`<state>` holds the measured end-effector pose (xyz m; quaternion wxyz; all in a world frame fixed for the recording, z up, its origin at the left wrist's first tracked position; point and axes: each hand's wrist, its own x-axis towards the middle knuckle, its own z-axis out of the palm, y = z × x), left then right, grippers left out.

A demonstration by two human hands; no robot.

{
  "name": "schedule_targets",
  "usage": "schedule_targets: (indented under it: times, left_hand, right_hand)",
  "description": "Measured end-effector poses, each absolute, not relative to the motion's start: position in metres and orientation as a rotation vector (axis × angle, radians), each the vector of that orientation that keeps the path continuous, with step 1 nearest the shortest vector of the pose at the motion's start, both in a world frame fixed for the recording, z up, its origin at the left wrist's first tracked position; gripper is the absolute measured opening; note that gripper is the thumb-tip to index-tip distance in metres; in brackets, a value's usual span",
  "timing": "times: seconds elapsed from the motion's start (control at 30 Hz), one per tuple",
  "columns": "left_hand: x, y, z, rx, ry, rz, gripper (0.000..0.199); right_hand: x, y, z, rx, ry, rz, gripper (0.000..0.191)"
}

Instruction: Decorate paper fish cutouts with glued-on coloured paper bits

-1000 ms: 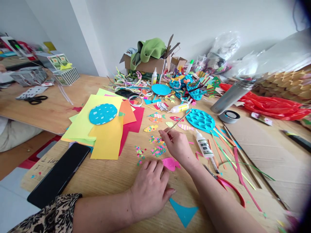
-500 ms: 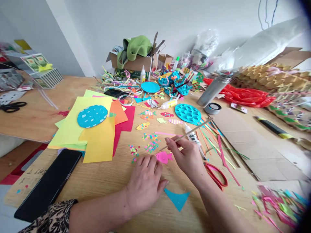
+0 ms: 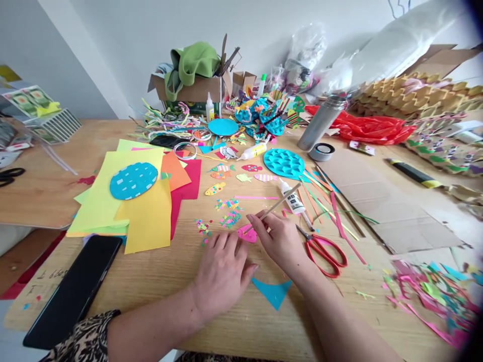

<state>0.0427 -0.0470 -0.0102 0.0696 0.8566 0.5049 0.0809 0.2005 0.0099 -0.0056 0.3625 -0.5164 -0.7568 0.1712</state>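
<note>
A pink paper fish point(image 3: 249, 235) lies flat on the table between my hands. My left hand point(image 3: 222, 274) rests palm down, its fingers lying loosely on the table with the fingertips at the fish's left edge. In my right hand point(image 3: 277, 236) a thin wooden stick point(image 3: 281, 201) is pinched between thumb and fingers, its lower tip on the fish. Small confetti pieces point(image 3: 231, 217) lie just beyond my left hand. Several decorated paper fish point(image 3: 215, 189) are farther back. A blue paper scrap point(image 3: 273, 291) sits near my wrists.
Red-handled scissors point(image 3: 326, 254) and a glue bottle point(image 3: 292, 198) lie right of my right hand. Coloured paper sheets point(image 3: 151, 221) and a black phone point(image 3: 73, 291) are on the left. A steel flask point(image 3: 322, 123) stands behind, near flat cardboard point(image 3: 362, 201).
The stick's tip has come down onto the pink fish, and my right hand has shifted slightly with it. My left hand stays beside the fish. The whole view has shifted a little.
</note>
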Motion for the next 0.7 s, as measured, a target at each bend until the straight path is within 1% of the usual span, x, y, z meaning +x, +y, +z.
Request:
schedule_targets:
  times: [0.43, 0.7]
  left_hand:
    - [0.0421, -0.047, -0.0125, 2.604, 1.511, 0.331, 0.039]
    - [0.0416, -0.0455, -0.0148, 2.625, 1.481, 0.311, 0.04]
  right_hand:
    - [0.2005, 0.0095, -0.0091, -1.255, -1.99, 0.34, 0.031]
    - [0.2005, 0.0097, -0.0109, -1.22, -2.001, 0.312, 0.028]
